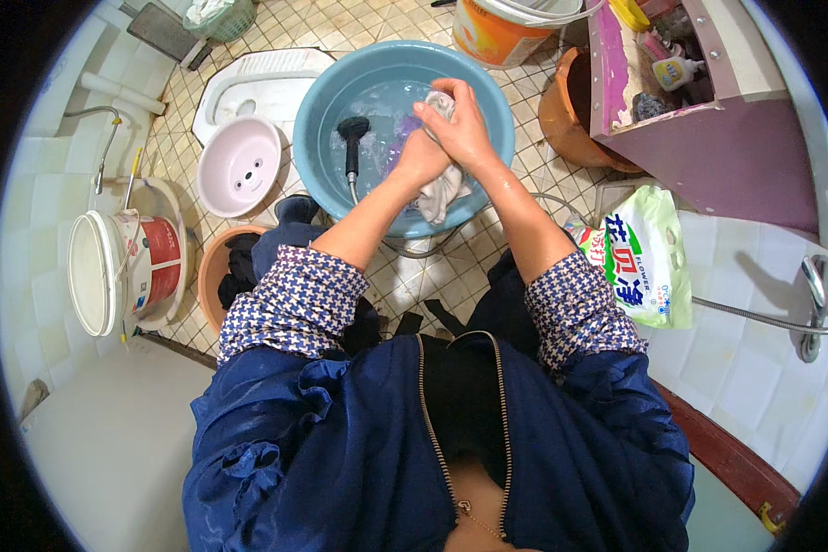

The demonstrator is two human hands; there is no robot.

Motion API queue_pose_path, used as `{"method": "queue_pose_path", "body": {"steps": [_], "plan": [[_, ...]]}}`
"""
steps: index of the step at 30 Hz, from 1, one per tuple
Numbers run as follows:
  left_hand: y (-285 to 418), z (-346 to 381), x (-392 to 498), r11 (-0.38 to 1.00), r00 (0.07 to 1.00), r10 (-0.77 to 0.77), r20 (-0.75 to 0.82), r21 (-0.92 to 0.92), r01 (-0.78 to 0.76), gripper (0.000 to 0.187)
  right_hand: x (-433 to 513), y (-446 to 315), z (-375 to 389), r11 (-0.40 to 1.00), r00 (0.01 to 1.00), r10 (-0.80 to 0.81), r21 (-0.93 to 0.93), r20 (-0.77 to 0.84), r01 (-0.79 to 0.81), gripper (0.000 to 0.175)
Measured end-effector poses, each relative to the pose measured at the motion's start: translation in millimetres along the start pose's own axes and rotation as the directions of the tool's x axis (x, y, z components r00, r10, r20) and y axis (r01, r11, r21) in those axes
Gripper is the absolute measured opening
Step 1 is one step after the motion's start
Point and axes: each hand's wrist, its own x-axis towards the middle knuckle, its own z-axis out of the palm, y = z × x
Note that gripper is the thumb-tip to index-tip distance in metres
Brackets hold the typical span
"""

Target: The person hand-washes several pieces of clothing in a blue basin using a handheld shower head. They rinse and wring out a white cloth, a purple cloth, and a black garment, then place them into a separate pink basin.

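Over a large blue plastic basin (306, 162) of water, both of my hands grip a wet, light grey cloth (440, 200). My left hand (422, 157) is lower, its fingers mostly hidden by the cloth and the other hand. Above and to the right, my right hand (459, 124) wraps the bunched upper end, thumb and fingers curled around it. The cloth's loose end hangs below my wrists, near the basin's close rim. A purple item (406, 131) lies in the water behind my hands. The black shower head (353, 131) rests in the basin on its metal hose.
A pink washbowl (240, 165) sits by the squat toilet (214, 90). Dark clothes (238, 269) fill an orange tub at left, near a white bucket (93, 276). At right are a brown pot (559, 131), a purple cabinet (745, 152) and a detergent bag (655, 255). An orange bucket (490, 34) stands behind.
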Motion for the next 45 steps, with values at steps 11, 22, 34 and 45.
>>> {"method": "queue_pose_path", "body": {"steps": [11,22,34,45], "plan": [[24.9,-56.0,17.9,0.262,0.994,0.024,0.108,-0.96,0.098,0.025,-5.5,-15.1,-30.7,0.203,0.688,0.356,0.666,0.633,-0.718,0.073],[15.8,-50.1,23.8,-0.038,0.998,0.02,0.057,-0.998,0.058,0.023,-28.5,-46.3,-2.5,0.971,0.973,-0.227,0.089,0.031,0.224,0.082],[20.1,4.6,9.2,0.198,0.96,-0.23,-0.162,-0.973,-0.117,0.027,4.5,-30.6,3.5,0.912,0.948,0.149,0.411,-0.283,-0.021,0.027],[28.9,-0.4,-10.5,0.779,0.695,0.354,-0.626,-0.215,-0.589,0.046,3.1,-4.0,18.5,-0.179,0.716,0.572,0.913,0.399,-0.366,0.028]]}}
